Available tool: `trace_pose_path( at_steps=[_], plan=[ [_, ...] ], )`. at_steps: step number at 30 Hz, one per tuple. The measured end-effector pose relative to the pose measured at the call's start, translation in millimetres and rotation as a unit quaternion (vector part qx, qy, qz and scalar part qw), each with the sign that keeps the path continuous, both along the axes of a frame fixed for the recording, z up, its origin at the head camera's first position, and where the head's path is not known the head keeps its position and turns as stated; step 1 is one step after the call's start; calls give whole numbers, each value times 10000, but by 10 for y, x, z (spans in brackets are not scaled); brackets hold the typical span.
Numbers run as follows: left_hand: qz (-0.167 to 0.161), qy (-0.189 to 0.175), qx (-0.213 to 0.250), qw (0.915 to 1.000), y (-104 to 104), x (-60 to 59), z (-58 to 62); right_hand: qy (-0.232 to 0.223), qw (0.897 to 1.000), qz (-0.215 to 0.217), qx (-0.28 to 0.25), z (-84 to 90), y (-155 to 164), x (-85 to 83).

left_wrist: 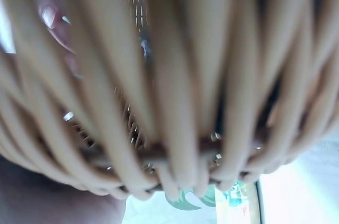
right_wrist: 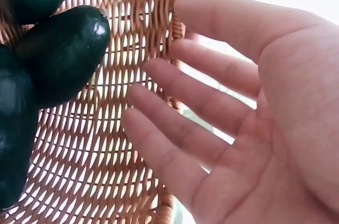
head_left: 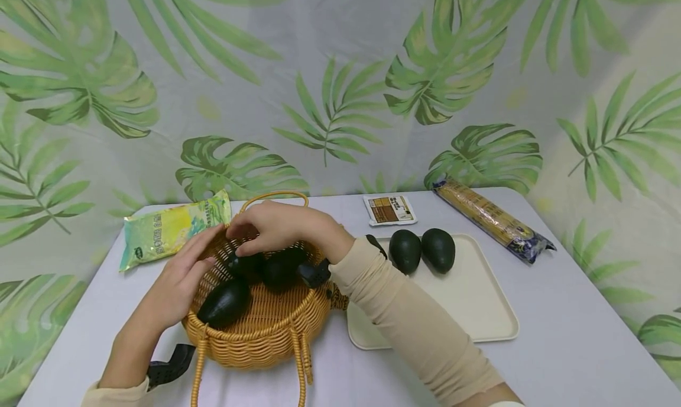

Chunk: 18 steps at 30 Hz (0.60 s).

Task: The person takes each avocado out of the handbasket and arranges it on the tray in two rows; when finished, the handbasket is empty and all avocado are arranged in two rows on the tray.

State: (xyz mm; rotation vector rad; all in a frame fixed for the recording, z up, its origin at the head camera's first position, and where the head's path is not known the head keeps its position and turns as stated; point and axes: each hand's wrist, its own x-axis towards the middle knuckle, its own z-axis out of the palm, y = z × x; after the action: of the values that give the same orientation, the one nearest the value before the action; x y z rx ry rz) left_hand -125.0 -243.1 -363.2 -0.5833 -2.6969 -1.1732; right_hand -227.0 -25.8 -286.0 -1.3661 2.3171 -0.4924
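A round wicker basket [head_left: 266, 336] holds three dark green avocados [head_left: 226, 303]. My left hand [head_left: 172, 283] grips its left rim, with the thumb on the inner side. In the left wrist view the basket's weave [left_wrist: 175, 86] fills most of the picture and hides much of that hand. Over the basket's far side reaches my right hand [head_left: 282, 223]. The right wrist view shows this hand [right_wrist: 233, 118] with its fingers spread and nothing held, beside the rim and apart from the avocados [right_wrist: 66, 57].
Two more avocados [head_left: 405, 251] lie on a cream tray [head_left: 479, 312] right of the basket, partly under my right forearm. Behind are a green-yellow packet [head_left: 170, 229], a small brown-white packet [head_left: 390, 210] and a long pack of noodles [head_left: 486, 217]. One basket handle [head_left: 197, 371] hangs toward me.
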Motion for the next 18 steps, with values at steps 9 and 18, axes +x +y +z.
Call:
trace_pose_path(
  at_steps=[9,18],
  plan=[
    [-30,-9,16,10000,-23,16,-20,-290,9987,340,224,-75,-151,-49],
    [-69,14,30,10000,-2,10,-4,-265,9976,310,559,-258,-212,-63]
  ],
)
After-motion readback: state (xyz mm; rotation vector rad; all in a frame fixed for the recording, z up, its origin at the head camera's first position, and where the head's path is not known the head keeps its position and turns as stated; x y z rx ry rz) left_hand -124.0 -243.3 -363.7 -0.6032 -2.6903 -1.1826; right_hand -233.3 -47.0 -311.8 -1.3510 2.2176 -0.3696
